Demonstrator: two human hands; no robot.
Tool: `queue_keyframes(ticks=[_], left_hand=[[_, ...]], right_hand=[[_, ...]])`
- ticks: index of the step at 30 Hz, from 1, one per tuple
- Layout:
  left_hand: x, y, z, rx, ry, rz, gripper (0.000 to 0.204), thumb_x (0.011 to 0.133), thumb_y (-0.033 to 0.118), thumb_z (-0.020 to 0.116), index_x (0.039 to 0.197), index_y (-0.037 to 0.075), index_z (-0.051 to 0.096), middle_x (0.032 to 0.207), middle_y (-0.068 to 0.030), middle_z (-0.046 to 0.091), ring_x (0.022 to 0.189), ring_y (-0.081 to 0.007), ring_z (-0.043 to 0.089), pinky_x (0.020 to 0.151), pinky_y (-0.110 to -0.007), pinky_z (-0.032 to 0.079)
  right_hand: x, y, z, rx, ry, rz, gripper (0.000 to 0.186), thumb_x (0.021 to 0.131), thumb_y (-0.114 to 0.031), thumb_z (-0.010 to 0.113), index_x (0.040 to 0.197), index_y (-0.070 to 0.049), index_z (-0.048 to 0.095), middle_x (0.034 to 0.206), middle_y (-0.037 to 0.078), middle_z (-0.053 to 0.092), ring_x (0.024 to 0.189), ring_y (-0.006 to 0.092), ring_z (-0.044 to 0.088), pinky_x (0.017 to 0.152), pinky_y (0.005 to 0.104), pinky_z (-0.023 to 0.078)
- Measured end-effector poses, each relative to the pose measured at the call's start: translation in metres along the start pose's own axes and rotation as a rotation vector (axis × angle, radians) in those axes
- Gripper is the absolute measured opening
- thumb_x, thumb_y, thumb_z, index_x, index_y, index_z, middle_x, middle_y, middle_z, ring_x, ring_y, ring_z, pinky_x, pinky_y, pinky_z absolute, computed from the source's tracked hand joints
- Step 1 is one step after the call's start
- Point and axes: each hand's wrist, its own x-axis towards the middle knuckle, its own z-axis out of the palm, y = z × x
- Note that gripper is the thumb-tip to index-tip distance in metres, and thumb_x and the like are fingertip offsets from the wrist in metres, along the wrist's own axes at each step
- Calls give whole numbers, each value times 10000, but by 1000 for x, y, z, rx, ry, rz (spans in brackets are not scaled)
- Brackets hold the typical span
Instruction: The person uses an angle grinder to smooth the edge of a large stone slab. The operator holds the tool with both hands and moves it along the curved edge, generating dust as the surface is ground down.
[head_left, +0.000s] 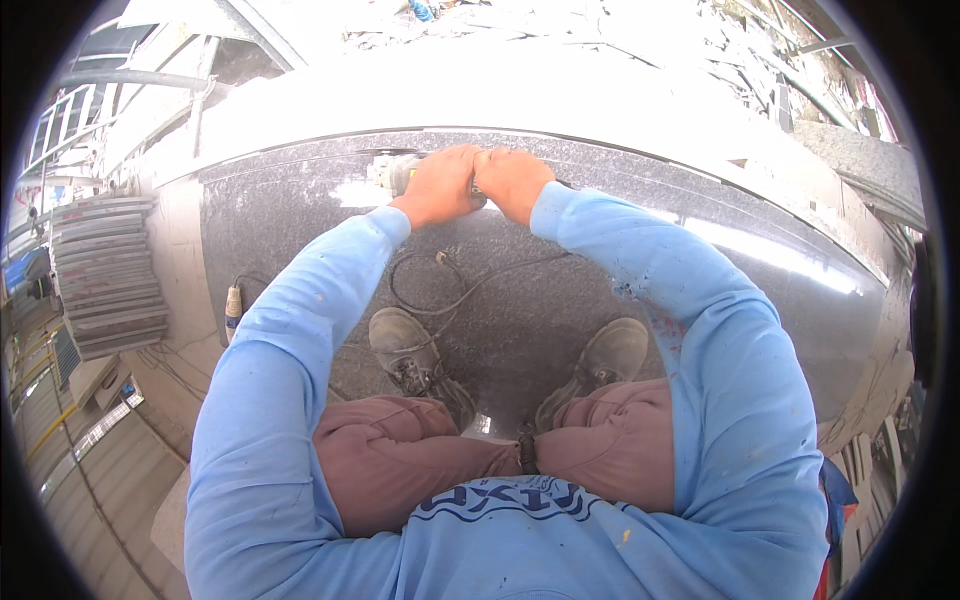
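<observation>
Both my hands are wrapped round a hand-held power tool that looks like an angle grinder (393, 173), its pale metal head pointing left. My left hand (440, 187) is closed round the part just behind the head. Against it, my right hand (514, 182) grips the rear of the body, which the fingers mostly hide. A thin dark disc edge seems to show at the head, above the far edge of a dark grey polished stone slab (300, 220). Pale dust covers parts of the slab near the tool.
I squat on the slab, a dusty shoe (612, 350) on each side. A dark cable (430, 312) loops in front of my feet. At the slab's left lies a pale cylindrical object with a cord (233, 312). Stacked grey strips (108, 275) stand farther left; rubble lies beyond the bright far ledge.
</observation>
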Motion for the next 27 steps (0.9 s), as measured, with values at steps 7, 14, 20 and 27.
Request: queue_keyframes(ticks=[7,14,20,27], left_hand=[[7,23,3,24,40,59,453,711,166,796,1104,49,604,1085,-127,668,1072,-332,631,943,-445,501],[10,24,7,-9,25,55,502,725,220,818,1153,63,610,1121,-132,664,1100,-327,628,948,-448,506],[6,5,8,5,2,17,441,724,153,774,1122,60,608,1104,-130,668,1099,-332,622,941,-450,498],[2,0,1,18,2,7,463,722,199,802,1116,61,603,1079,-134,662,1075,-338,627,932,-451,502]], right_hand=[[-30,7,-13,-78,19,-18,377,845,-33,686,1189,65,565,1103,210,670,1044,311,687,882,386,581],[-32,12,-6,-98,32,30,373,834,-31,689,1173,69,568,1069,211,677,966,313,707,799,374,601],[-12,5,4,-50,64,20,340,849,-42,679,1154,63,570,1056,204,685,990,318,705,805,382,603],[-3,2,-1,-16,40,-34,336,854,-38,673,1157,62,569,1064,203,685,1025,311,698,831,373,597]])
